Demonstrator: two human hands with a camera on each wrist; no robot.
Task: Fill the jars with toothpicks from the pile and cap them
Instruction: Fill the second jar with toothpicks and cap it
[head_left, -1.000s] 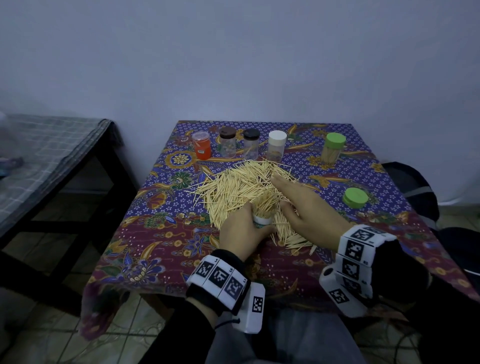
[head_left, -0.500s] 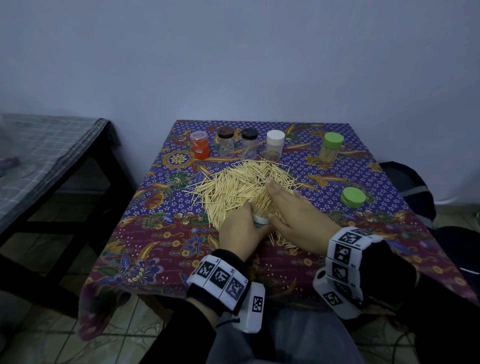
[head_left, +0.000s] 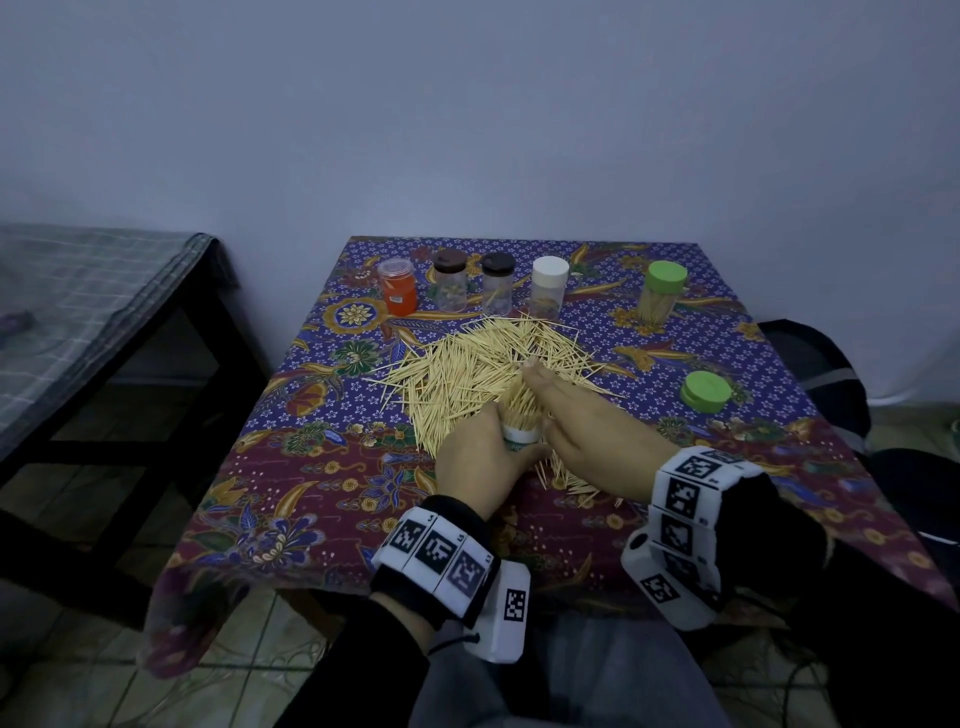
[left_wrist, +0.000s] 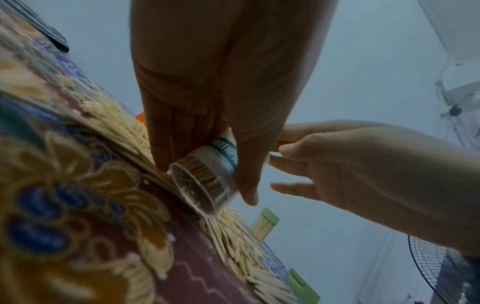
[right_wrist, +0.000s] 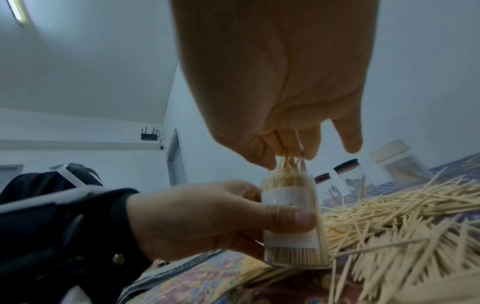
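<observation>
The left hand (right_wrist: 207, 218) wraps round a small clear plastic jar with a white label (right_wrist: 291, 218), thumb across the front and fingers behind, steadying it upright at the near edge of the loose heap of pale wooden toothpicks (head_left: 488, 364) on the table under a purple floral cloth (head_left: 322, 499) — the base looks to sit on or just above the cloth, so the jar cannot tip as sticks are fed in. The right hand (right_wrist: 283, 98) hangs over the open mouth, fingertips bunched on a small cluster of toothpicks whose lower ends are already inside the rim; the pinch from above keeps them roughly parallel so they can slide down among the rest. The jar looks nearly full, packed from base to neck. Its likely cap, a loose round green lid (head_left: 705, 391), lies well apart to the right, within reach of the right hand. At the far edge stand five capped jars — the green-capped jar (head_left: 662, 296) already shows toothpicks inside. Crooked sticks could jam at the neck or spill back onto the heap.
</observation>
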